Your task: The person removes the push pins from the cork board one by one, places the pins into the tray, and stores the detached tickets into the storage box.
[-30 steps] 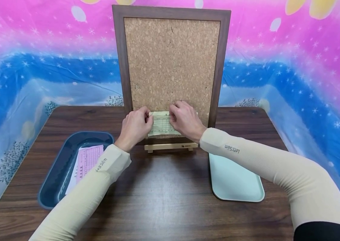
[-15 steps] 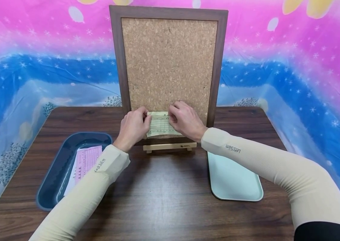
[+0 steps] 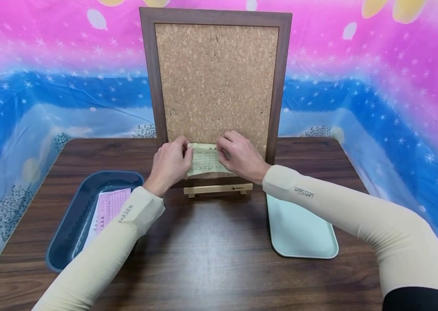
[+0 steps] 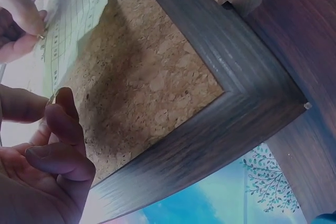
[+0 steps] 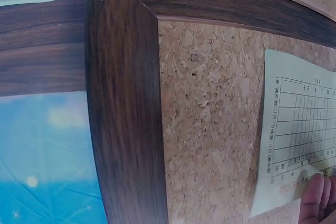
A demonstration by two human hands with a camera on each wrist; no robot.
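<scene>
A pale yellow-green printed slip point(image 3: 205, 160) lies against the lower part of the cork board point(image 3: 215, 86). My left hand point(image 3: 170, 163) pinches its upper left corner between thumb and index finger; the left wrist view shows the slip's edge lifted off the cork, casting a shadow. At the slip's top edge, my right hand point(image 3: 242, 155) has thumb and fingertips together. A small brass-coloured pin point(image 4: 41, 36) shows at those fingertips in the left wrist view. The right wrist view shows the slip's far end point(image 5: 289, 129) close over the cork, with printed rows.
The board's dark wooden frame point(image 3: 279, 99) stands on a light wooden easel point(image 3: 218, 189). To the left, a dark blue tray point(image 3: 61, 233) holds a pink form point(image 3: 111, 207) over white paper. A pale green tray point(image 3: 304, 233) sits at the right on the brown table point(image 3: 211, 268).
The right hand has shifted slightly right along the slip's top edge. The left hand keeps its pinch on the corner, and the head view has turned a little.
</scene>
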